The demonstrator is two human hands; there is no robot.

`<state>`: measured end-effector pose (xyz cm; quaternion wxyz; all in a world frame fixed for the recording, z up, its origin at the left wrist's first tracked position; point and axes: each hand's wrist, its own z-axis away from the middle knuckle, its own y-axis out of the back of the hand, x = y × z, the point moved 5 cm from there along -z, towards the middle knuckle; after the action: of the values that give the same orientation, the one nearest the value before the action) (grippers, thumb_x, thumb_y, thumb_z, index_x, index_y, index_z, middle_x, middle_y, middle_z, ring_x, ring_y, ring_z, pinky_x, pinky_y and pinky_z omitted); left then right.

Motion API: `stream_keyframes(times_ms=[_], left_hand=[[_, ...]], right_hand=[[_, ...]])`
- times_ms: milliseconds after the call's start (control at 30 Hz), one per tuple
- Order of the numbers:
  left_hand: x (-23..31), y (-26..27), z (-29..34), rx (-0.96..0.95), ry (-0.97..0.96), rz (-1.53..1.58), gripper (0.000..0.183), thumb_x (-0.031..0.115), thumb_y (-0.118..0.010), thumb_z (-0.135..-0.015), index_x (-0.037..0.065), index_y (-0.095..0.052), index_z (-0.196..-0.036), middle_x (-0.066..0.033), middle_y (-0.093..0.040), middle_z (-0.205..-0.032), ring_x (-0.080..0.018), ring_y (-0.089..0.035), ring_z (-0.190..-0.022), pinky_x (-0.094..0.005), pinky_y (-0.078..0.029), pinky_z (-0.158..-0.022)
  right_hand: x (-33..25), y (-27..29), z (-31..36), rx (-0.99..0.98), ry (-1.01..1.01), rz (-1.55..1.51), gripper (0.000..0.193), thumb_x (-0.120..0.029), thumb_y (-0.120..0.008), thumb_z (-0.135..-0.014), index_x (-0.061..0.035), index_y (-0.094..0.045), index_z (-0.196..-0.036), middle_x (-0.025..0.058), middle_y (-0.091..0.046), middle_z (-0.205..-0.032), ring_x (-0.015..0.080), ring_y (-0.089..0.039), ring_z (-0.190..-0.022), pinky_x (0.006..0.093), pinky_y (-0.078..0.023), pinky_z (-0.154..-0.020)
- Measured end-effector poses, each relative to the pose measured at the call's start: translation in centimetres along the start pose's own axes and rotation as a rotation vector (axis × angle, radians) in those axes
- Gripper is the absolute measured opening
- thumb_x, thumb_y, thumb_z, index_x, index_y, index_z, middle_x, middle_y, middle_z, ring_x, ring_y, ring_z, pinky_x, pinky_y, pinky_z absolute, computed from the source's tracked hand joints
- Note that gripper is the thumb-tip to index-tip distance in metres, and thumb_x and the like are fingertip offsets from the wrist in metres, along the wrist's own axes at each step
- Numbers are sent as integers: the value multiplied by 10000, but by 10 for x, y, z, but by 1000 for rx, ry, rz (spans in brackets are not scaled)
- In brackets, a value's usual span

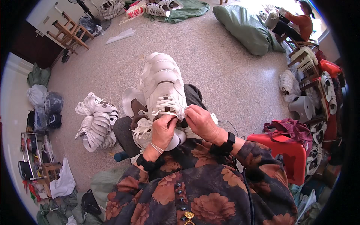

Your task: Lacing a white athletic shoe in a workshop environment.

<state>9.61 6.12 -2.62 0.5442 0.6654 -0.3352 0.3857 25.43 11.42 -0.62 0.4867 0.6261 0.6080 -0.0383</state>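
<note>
A: Where is the upper [164,89], next to your fingers?

B: Right in front of you, over your lap, toe pointing away. Its near end meets the fingertips of both your hands. Beyond it, more white toes overlap in a stack [159,62].

A: And your left hand [162,132]?

B: Your thumb and forefinger are closed on the upper's near edge, just below the laces [165,104]. Your other fingers curl underneath, so part of that hold is hidden.

A: Your right hand [204,124]?

B: Your thumb and forefinger are pinched together at the upper's near right corner, on a small white bit. I can't tell whether that is a lace end or a tab.

A: What lies around you?

B: Just left of the stack you have a brown-lined piece [135,106]. Farther left, a pile [98,123] of white uppers sits on the floor [112,67]. Near your right forearm is a red stool [290,159] with a purple bag [290,131] on it.
</note>
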Motion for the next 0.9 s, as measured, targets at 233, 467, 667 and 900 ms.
stream_keyframes(times_ms=[233, 467, 667, 900], left_hand=[[-2, -1, 1, -1, 39, 57, 112, 32, -663, -891, -10, -699, -989, -182, -700, -850, -330, -693, -757, -362, -522, -686], [1, -1, 1, -5, 33, 64, 114, 33, -662, -893, -11, -697, -993, -182, -698, -841, -328, -692, -750, -361, -521, -684], [-4, -2, 2, 42, -45, 46, 108, 19, -647, -931, -29, -701, -1012, -67, -685, -739, -106, -625, -656, -263, -496, -620], [-1, -1, 1, 5, 17, 86, 138, 32, -657, -901, -6, -717, -1019, -170, -720, -882, -295, -707, -773, -347, -532, -695]], right_hand=[[1, -1, 3, -1, -59, -99, 162, 29, -634, -818, -5, -553, -954, 161, -572, -878, 382, -604, -823, 446, -511, -703], [1, -2, 3, 2, -50, -32, 160, 19, -636, -816, -12, -558, -952, 159, -566, -864, 375, -602, -814, 444, -510, -695], [3, -13, 0, -64, 15, -31, 128, -1, -626, -844, -14, -572, -959, 155, -573, -845, 369, -612, -795, 440, -510, -677], [16, -10, 4, -66, -168, -234, 96, 11, -622, -878, -12, -596, -967, 147, -588, -909, 360, -615, -836, 410, -509, -711]])
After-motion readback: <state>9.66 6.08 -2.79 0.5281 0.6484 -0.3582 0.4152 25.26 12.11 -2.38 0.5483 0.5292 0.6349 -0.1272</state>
